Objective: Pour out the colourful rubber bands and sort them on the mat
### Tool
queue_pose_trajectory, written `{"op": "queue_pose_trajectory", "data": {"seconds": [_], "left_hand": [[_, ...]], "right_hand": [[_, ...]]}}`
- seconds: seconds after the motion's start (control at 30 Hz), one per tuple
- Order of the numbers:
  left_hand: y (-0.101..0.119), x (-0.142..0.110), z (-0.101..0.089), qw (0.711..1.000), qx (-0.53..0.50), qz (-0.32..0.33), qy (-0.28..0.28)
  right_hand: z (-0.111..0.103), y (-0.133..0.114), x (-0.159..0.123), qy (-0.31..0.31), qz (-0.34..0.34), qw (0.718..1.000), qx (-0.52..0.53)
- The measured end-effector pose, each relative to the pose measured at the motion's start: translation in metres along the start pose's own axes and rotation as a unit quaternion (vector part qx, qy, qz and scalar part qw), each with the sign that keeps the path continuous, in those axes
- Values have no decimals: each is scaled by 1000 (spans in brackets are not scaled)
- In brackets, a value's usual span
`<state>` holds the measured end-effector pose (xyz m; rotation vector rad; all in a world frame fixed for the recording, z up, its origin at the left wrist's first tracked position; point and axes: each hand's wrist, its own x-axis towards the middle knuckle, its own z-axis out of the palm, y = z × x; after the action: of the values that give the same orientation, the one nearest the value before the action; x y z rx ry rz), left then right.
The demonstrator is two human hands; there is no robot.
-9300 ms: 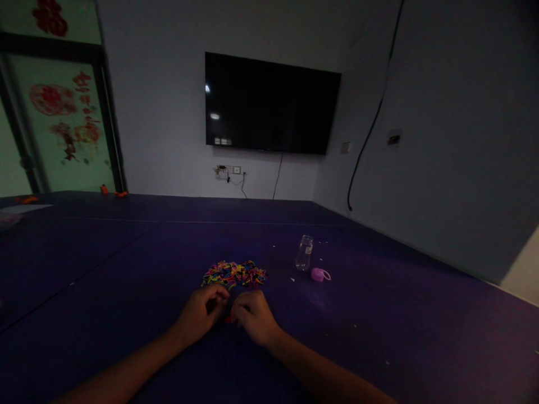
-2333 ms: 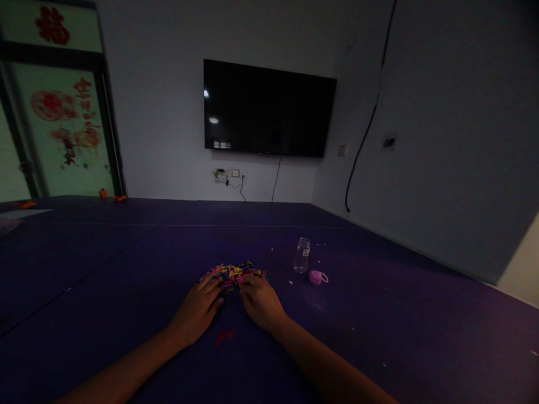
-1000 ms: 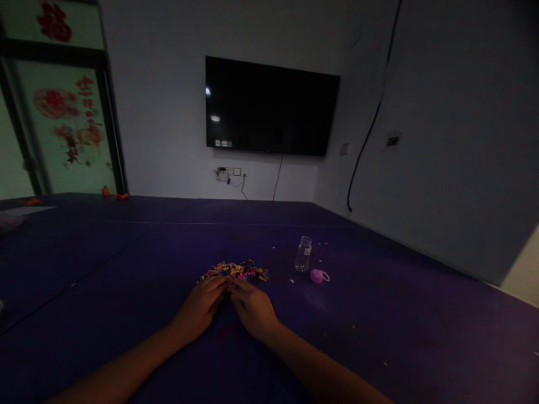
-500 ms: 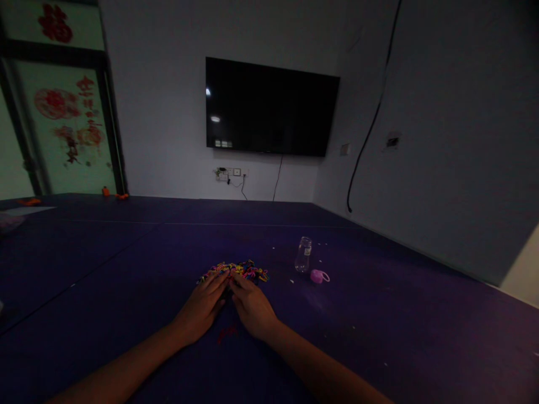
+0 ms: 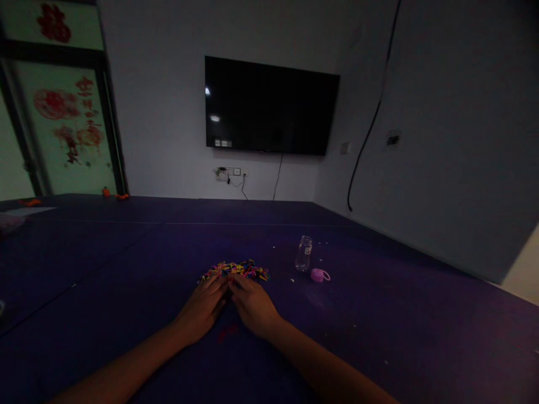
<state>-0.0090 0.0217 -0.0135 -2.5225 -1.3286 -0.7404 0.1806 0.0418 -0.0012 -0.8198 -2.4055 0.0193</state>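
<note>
A low pile of small coloured hair ties (image 5: 242, 268), yellow, pink, blue and other colours, lies on the dark blue-purple surface. My left hand (image 5: 205, 302) and my right hand (image 5: 254, 303) rest at its near edge, fingertips almost meeting. The fingers of both hands are bent together over the hair ties. Between the fingertips a reddish bit shows; the dim light hides what exactly is pinched. Closer to me, between my forearms, sits a small separate group of red hair ties (image 5: 228, 332).
A clear bottle (image 5: 303, 255) without its cap stands right of the pile. Its pink cap (image 5: 319, 275) with a loop lies beside it. White scraps dot the surface (image 5: 379, 314). A television (image 5: 272, 106) hangs on the far wall; a black cable (image 5: 370, 126) dangles at right.
Both hands stay almost in place at the pile's near edge, with only slight finger movement. The bottle, cap and red group have not moved.
</note>
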Motion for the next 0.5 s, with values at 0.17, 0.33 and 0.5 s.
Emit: {"op": "queue_pose_trajectory", "data": {"seconds": [0.17,0.33,0.5], "left_hand": [[0,-1,2,1000,10,-17,-16],[-1,-1,4,1000,8,-9,-15],[-1,-2,3,1000,5,-8,-5]], "right_hand": [[-4,6,-1,-9,-25,1000,-14],[-3,6,0,-10,-15,1000,-23],[-2,5,0,-10,-6,1000,-28]]}}
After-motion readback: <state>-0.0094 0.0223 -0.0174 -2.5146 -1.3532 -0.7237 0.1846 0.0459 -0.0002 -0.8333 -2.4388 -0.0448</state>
